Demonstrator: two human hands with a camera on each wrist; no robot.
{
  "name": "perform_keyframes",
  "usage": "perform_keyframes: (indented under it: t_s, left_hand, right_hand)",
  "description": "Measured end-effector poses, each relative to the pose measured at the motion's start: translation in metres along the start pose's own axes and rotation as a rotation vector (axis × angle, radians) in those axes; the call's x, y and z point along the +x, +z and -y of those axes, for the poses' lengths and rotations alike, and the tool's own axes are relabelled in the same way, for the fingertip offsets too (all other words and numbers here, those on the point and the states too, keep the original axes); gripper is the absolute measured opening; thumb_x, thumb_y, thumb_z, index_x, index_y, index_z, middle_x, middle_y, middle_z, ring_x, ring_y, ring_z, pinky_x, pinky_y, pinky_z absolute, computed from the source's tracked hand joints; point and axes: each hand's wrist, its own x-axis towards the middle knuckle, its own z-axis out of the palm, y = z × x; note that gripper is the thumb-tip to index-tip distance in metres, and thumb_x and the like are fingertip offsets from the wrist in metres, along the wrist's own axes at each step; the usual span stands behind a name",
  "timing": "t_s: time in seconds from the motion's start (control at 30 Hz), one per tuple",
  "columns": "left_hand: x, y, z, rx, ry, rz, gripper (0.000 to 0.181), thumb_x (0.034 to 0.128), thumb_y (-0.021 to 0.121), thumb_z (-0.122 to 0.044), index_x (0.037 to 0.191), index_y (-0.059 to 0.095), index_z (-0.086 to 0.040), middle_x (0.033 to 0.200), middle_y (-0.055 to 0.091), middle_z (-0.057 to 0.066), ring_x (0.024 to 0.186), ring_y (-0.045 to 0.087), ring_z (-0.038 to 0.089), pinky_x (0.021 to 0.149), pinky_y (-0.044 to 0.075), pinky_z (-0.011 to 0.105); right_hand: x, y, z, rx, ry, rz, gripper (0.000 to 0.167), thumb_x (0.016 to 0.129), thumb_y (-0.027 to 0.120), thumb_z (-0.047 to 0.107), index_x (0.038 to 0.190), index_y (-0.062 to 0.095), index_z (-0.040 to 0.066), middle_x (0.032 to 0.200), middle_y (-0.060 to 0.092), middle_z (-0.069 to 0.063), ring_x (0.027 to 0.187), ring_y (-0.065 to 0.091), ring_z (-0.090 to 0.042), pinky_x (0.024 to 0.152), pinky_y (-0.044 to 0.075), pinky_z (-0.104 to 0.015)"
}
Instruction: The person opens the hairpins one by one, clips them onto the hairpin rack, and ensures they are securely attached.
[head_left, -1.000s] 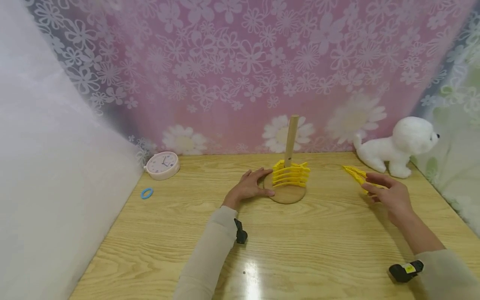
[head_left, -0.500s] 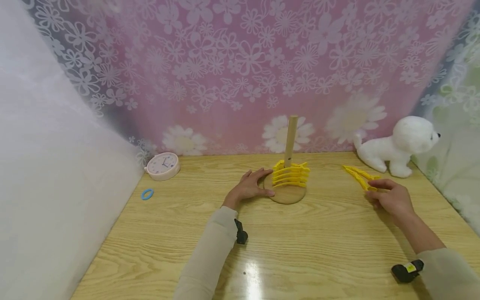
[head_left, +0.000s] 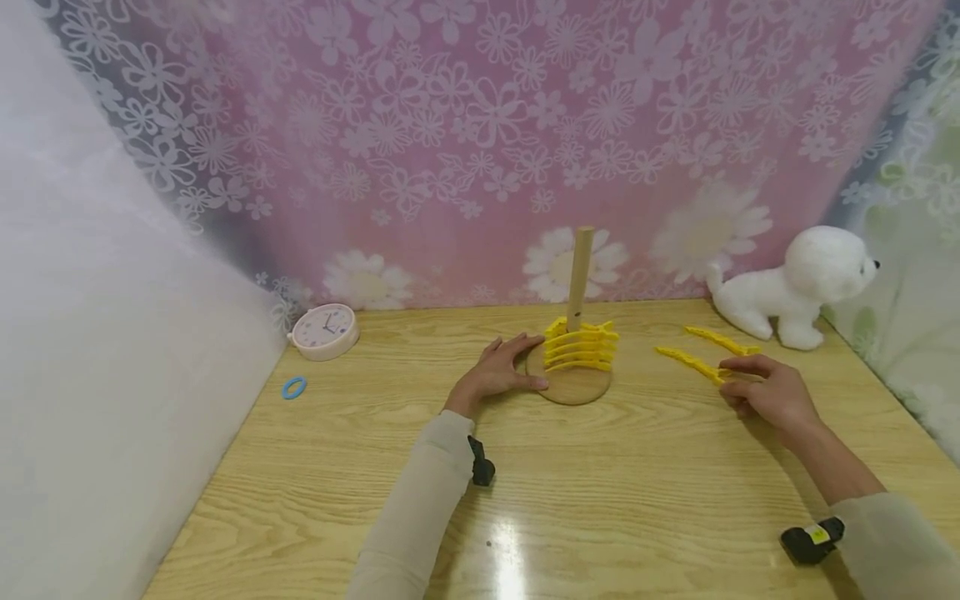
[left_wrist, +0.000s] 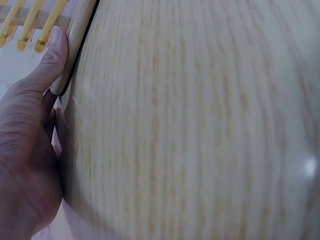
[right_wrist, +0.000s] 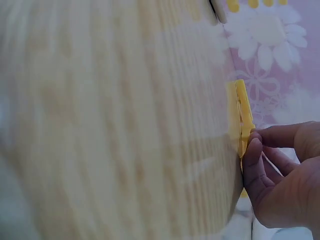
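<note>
A wooden stand has a round base [head_left: 579,390] and an upright dowel [head_left: 580,275]. Several curved yellow plastic strips [head_left: 581,350] are stacked around the foot of the dowel. My left hand [head_left: 495,375] holds the left rim of the base; in the left wrist view the thumb [left_wrist: 55,55] lies along that rim. To the right, my right hand [head_left: 772,396] pinches the end of a slim yellow plastic strip [head_left: 688,362] low at the tabletop. A second yellow strip [head_left: 720,341] lies just behind it. The right wrist view shows thumb and fingertips on the held strip [right_wrist: 245,112].
A white plush dog [head_left: 795,287] stands at the back right, close to the strips. At the back left are a pink round clock [head_left: 325,332] and a blue ring [head_left: 294,387]. A floral curtain [head_left: 465,167] hangs behind the wooden table [head_left: 600,492].
The two loose strips formed a V with touching tips; now the nearer one, pinched in my right hand, is shifted left and forward, apart from the other. My left hand stays on the base.
</note>
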Motion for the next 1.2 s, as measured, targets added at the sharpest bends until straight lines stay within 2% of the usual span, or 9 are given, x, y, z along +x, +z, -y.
perform_keyframes:
  t_s: [0.1, 0.2, 0.3, 0.4, 0.5, 0.67, 0.83, 1.03, 1.2]
  left_hand:
    - [0.000, 0.000, 0.000, 0.002, 0.000, 0.000, 0.087, 0.0917, 0.080, -0.046, 0.164, 0.035, -0.028, 0.172, 0.025, 0.003, 0.160, 0.015, 0.014, 0.130, -0.005, 0.042]
    - [0.000, -0.001, 0.000, 0.006, 0.001, 0.000, 0.087, 0.0916, 0.080, -0.046, 0.164, 0.035, -0.028, 0.172, 0.025, 0.003, 0.160, 0.015, 0.014, 0.130, -0.005, 0.041]
    - [0.001, -0.001, 0.000, 0.002, -0.001, 0.000, 0.088, 0.0916, 0.080, -0.046, 0.164, 0.035, -0.028, 0.172, 0.025, 0.003, 0.160, 0.015, 0.014, 0.130, -0.005, 0.041]
    - [0.001, 0.000, 0.000, -0.006, -0.002, 0.002, 0.088, 0.0914, 0.080, -0.046, 0.164, 0.035, -0.028, 0.173, 0.024, 0.003, 0.160, 0.014, 0.015, 0.130, -0.005, 0.042]
    - [0.001, 0.000, 0.000, -0.008, -0.002, 0.006, 0.087, 0.0918, 0.080, -0.046, 0.164, 0.034, -0.028, 0.173, 0.023, 0.003, 0.161, 0.013, 0.016, 0.130, -0.005, 0.043]
    - [0.000, -0.001, 0.000, -0.011, 0.004, 0.005, 0.087, 0.0923, 0.079, -0.045, 0.164, 0.034, -0.026, 0.173, 0.024, 0.004, 0.161, 0.014, 0.017, 0.130, -0.005, 0.044]
    - [0.000, -0.001, 0.000, -0.018, -0.002, 0.001, 0.087, 0.0921, 0.079, -0.045, 0.164, 0.035, -0.026, 0.173, 0.023, 0.005, 0.161, 0.013, 0.017, 0.130, -0.005, 0.045]
    - [0.001, 0.000, 0.002, -0.011, -0.008, 0.009, 0.087, 0.0921, 0.079, -0.047, 0.165, 0.034, -0.029, 0.173, 0.022, 0.003, 0.161, 0.012, 0.018, 0.130, -0.004, 0.045]
    - [0.002, 0.000, 0.003, -0.010, -0.006, 0.008, 0.087, 0.0919, 0.079, -0.047, 0.164, 0.034, -0.030, 0.173, 0.023, 0.002, 0.161, 0.013, 0.016, 0.130, -0.005, 0.044]
  right_hand:
    - [0.000, 0.000, 0.000, -0.038, -0.003, 0.008, 0.060, 0.100, 0.071, 0.016, 0.149, 0.046, -0.009, 0.123, 0.064, -0.006, 0.070, 0.063, -0.008, 0.060, 0.059, -0.029]
    - [0.000, 0.000, 0.001, -0.105, -0.020, 0.009, 0.065, 0.100, 0.072, 0.019, 0.151, 0.043, -0.008, 0.142, 0.049, -0.029, 0.072, 0.060, -0.005, 0.059, 0.057, -0.028]
    - [0.000, 0.000, 0.001, -0.151, -0.039, 0.019, 0.063, 0.100, 0.073, 0.020, 0.148, 0.045, -0.009, 0.142, 0.048, -0.036, 0.071, 0.059, -0.004, 0.057, 0.054, -0.028]
    - [0.001, 0.001, 0.002, -0.144, -0.031, 0.025, 0.058, 0.099, 0.073, 0.017, 0.144, 0.049, -0.010, 0.127, 0.060, -0.029, 0.068, 0.059, -0.007, 0.055, 0.053, -0.030]
    - [0.002, 0.001, 0.002, -0.141, -0.009, 0.018, 0.057, 0.098, 0.074, 0.018, 0.143, 0.052, -0.009, 0.108, 0.069, -0.011, 0.066, 0.059, -0.009, 0.055, 0.053, -0.030]
    - [0.003, 0.003, 0.005, -0.098, -0.021, 0.011, 0.056, 0.100, 0.072, 0.023, 0.144, 0.054, -0.006, 0.096, 0.069, 0.009, 0.068, 0.061, -0.009, 0.055, 0.053, -0.029]
    - [0.001, 0.006, 0.011, -0.007, -0.118, 0.032, 0.041, 0.100, 0.071, 0.016, 0.135, 0.062, -0.004, 0.097, 0.069, 0.014, 0.064, 0.060, -0.013, 0.052, 0.050, -0.030]
    - [-0.001, 0.012, 0.026, 0.011, -0.244, 0.005, 0.028, 0.101, 0.070, 0.015, 0.125, 0.065, 0.002, 0.073, 0.069, -0.007, 0.055, 0.056, -0.019, 0.048, 0.046, -0.032]
    - [0.000, 0.015, 0.045, -0.016, -0.333, -0.057, 0.028, 0.103, 0.067, 0.010, 0.127, 0.063, -0.002, 0.090, 0.067, 0.010, 0.055, 0.058, -0.020, 0.048, 0.050, -0.029]
